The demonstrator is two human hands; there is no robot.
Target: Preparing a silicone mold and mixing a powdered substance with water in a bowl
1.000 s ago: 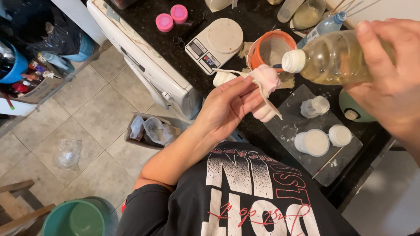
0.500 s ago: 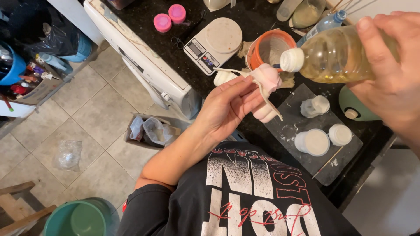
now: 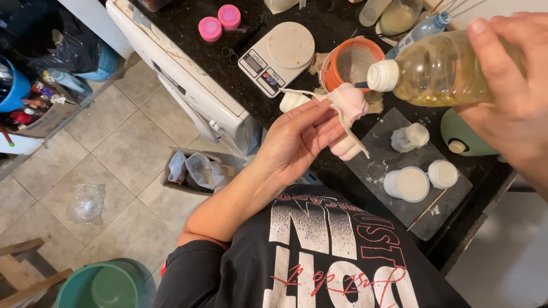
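Oil bottle in right hand, pink mould in left hand.

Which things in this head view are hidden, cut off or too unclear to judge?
- Right hand: cut off by the right edge.
- Bottle: its base is hidden behind that hand.
- Pink mould in the left hand: its inside faces away.
- Green pot: half hidden under the right hand.
- Orange cup: contents unclear.

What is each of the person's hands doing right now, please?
Left hand: closed on a pale pink soft mould, held above the counter.
Right hand: closed around a tilted plastic bottle of yellowish liquid, white cap on.
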